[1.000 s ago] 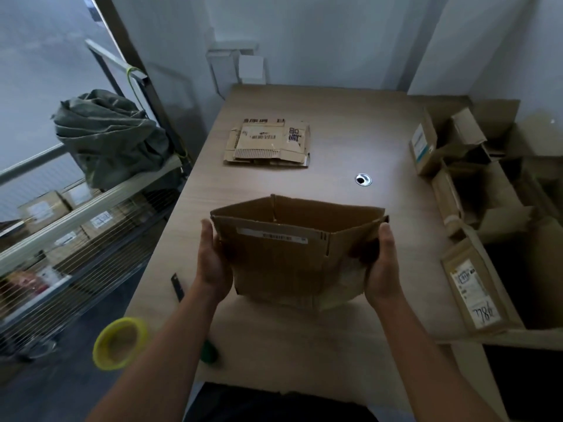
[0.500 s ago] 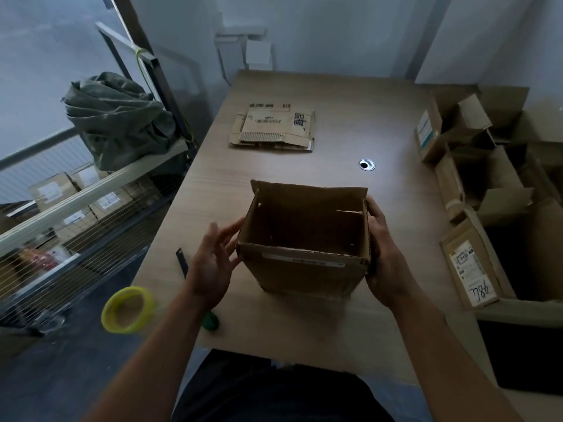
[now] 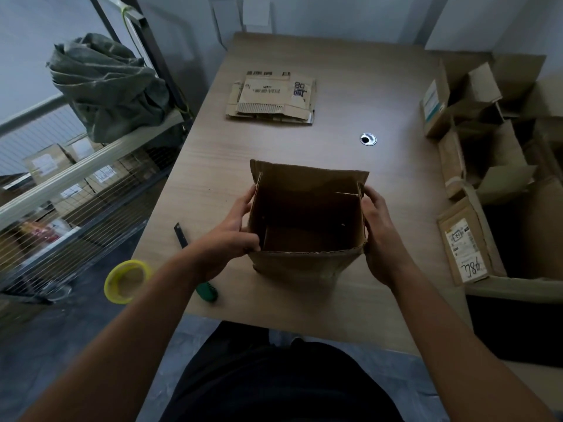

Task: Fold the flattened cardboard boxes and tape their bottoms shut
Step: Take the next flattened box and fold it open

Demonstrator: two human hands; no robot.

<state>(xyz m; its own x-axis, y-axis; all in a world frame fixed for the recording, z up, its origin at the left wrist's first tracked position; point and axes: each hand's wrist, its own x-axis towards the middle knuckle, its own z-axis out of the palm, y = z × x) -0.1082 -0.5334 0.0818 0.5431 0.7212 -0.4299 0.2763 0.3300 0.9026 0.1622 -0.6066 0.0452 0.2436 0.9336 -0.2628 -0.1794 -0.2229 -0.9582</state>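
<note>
At table's near edge, head view: left hand [image 3: 234,239] and right hand [image 3: 377,239] are gripping the side walls of the upright, open-topped brown cardboard box [image 3: 304,263] on the pale wooden table [image 3: 350,300].

Risk: if the grip slackens, the walls are likely going skew, since the bottom looks untaped.

Yellow tape roll [image 3: 128,281] and green-handled cutter [image 3: 207,290] are lying left, unobstructed. Stack of flattened cardboard boxes [image 3: 271,99] is waiting beyond.

One wide-angle camera, worn on the person's head, looks forward and steeply down along the surface [image 3: 274,141], whose far end meets the wall [image 3: 335,13] near the top of the frame. It sits close: both forearms [image 3: 128,339] enter from the bottom edge, and the left grip [image 3: 231,239] and right grip [image 3: 380,236] hold the cardboard box [image 3: 298,264] at mid-frame. The lens bends the shelf rack [image 3: 76,178] at the left edge.
</note>
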